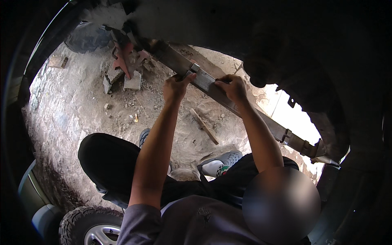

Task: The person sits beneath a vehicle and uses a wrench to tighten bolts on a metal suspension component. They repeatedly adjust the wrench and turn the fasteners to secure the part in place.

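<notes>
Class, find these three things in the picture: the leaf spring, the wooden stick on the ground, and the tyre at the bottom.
leaf spring point(261, 119): head view, bare stretch of the long metal bar.
wooden stick point(204, 126): head view, middle of its length.
tyre point(83, 218): head view, knobbly tread.

A long leaf spring runs across the view from eleven o'clock down to four o'clock, above the dirt ground. Two hands sit on its middle — the left hand at its near edge, the right hand just to the three o'clock side. A jack stand stands on stone blocks at eleven. Below the spring, on the ground, lies a wooden strip. A tyre sits at seven — beside bent knees.
</notes>
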A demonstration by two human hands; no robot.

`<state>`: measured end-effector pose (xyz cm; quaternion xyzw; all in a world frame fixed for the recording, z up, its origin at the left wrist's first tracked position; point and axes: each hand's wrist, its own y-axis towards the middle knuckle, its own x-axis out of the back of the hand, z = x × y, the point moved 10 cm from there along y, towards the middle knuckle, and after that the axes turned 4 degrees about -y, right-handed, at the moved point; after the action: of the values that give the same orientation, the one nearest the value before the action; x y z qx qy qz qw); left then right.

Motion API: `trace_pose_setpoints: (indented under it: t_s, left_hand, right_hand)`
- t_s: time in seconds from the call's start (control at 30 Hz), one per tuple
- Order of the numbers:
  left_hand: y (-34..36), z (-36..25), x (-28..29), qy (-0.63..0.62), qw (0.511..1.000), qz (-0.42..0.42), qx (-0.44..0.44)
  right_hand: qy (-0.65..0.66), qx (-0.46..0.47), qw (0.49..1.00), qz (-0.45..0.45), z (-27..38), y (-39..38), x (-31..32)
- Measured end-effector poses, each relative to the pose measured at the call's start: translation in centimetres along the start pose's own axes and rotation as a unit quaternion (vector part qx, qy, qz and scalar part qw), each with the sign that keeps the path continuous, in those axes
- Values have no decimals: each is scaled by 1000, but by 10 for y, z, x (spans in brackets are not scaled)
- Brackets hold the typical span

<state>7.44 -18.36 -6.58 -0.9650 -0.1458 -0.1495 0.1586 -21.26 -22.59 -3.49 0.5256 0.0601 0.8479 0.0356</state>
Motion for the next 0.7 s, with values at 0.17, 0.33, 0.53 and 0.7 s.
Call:
trace_pose_setpoints:
  t_s: [0.17,0.33,0.53,0.7]
  left_hand:
    - [-6,-6,-1,40,998,10,54]
    - [1,-7,-6,57,997,16,43]
    - [1,-6,8,61,997,-44,-5]
    - [5,1,27,-14,989,-138,-41]
  right_hand:
    - [161,21,986,-23,15,12,-3]
    - [209,-29,977,-22,27,41,-25]
    - [24,-20,999,31,0,14,-18]
    - [91,-44,994,51,-6,-5,6]
